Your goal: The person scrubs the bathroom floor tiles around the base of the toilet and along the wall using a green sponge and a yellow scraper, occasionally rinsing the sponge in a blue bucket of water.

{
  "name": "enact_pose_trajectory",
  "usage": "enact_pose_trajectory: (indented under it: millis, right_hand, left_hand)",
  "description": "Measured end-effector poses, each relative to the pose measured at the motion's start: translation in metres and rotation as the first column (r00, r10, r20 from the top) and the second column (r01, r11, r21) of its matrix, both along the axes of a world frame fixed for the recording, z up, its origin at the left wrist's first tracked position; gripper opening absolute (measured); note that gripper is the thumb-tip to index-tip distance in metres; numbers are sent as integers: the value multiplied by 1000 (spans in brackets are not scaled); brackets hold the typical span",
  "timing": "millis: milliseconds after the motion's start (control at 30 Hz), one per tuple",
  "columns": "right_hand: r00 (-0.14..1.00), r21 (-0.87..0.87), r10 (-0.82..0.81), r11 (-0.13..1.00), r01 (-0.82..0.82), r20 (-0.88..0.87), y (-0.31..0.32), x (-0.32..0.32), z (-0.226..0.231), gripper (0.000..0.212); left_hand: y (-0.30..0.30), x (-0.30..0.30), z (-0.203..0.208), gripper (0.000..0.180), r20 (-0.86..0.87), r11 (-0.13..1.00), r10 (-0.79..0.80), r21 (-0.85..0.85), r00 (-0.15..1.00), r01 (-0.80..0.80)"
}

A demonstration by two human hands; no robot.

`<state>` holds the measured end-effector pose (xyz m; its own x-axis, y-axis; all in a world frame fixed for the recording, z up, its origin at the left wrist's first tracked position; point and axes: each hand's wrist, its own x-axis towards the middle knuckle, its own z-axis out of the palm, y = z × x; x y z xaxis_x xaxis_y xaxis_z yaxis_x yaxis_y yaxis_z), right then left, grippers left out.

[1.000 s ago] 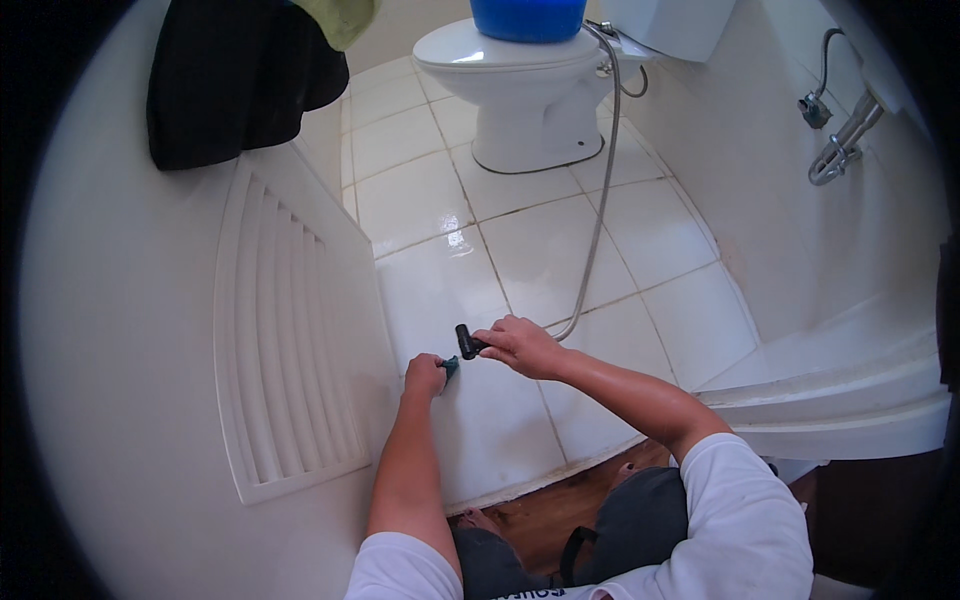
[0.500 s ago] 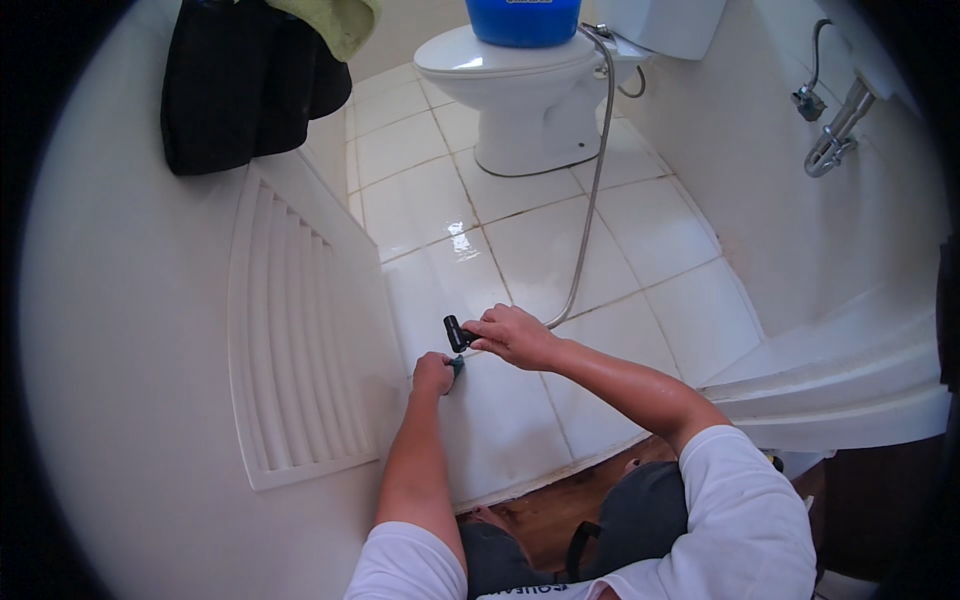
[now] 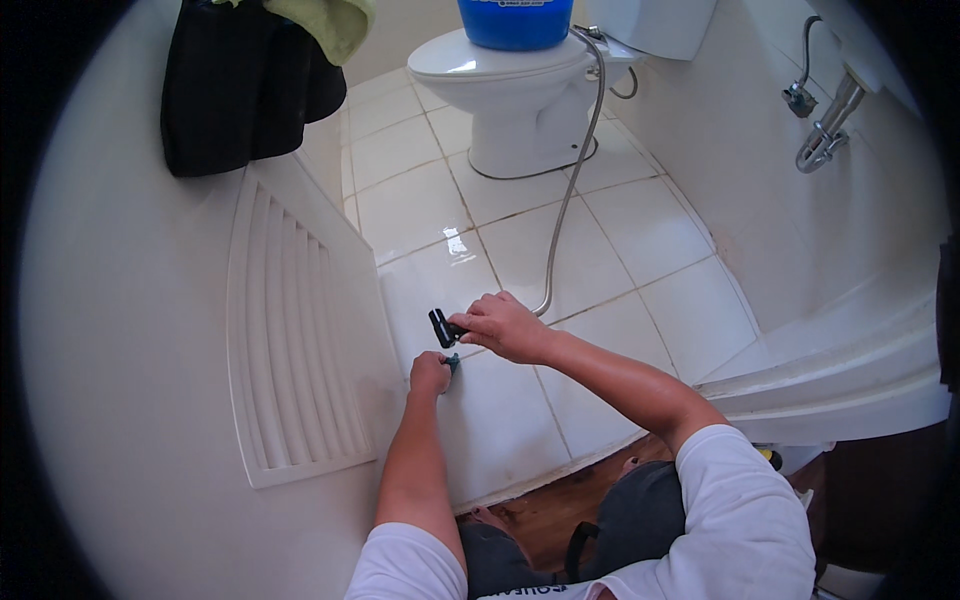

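In my right hand [image 3: 503, 327] is a black bidet sprayer [image 3: 441, 327], its head pointing left over the white floor tiles [image 3: 500, 420]. A metal hose [image 3: 562, 215] runs from behind that hand back toward the toilet. Just below the sprayer, my left hand [image 3: 430, 373] is closed around a small dark green scrubbing pad [image 3: 453, 365], mostly covered by the fingers. That hand is low over the tiles, close to the louvred door. Whether the pad touches the floor I cannot tell.
A white toilet [image 3: 510, 105] stands at the back with a blue bucket [image 3: 516, 22] on its lid. At left is a louvred white door [image 3: 300, 340] with black cloth [image 3: 230, 90] hanging over it. Sink pipes [image 3: 828, 135] project from the right wall. A wooden floor [image 3: 560, 520] lies below me.
My right hand and the sprayer have shifted slightly left and up, and the hose has swung left with them. My left hand keeps its grip near the same spot.
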<state>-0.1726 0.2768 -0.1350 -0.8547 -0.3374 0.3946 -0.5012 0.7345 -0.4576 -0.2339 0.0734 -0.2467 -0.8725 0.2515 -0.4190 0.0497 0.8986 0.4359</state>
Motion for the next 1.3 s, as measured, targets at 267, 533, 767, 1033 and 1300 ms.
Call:
enact_pose_trajectory:
  millis: [267, 533, 767, 1033, 1300]
  right_hand:
    - [998, 5, 47, 999, -48, 44, 3, 10, -6, 29]
    - [895, -147, -156, 960, 236, 418, 41, 23, -49, 32]
    - [559, -246, 46, 926, 287, 828, 66, 50, -59, 32]
    - [595, -149, 382, 903, -403, 708, -38, 102, -113, 30]
    - [361, -159, 465, 762, -628, 808, -107, 140, -115, 34]
  left_hand:
    - [5, 2, 13, 20, -2, 998, -12, -69, 1000, 11]
    - [-20, -28, -27, 27, -93, 991, 123, 61, 988, -118]
    - [-15, -44, -6, 21, -130, 751, 561, 497, 818, -436]
    - [-8, -43, -11, 23, 5, 650, 629, 545, 777, -529]
    - [2, -43, -14, 24, 83, 558, 658, 613, 748, -559]
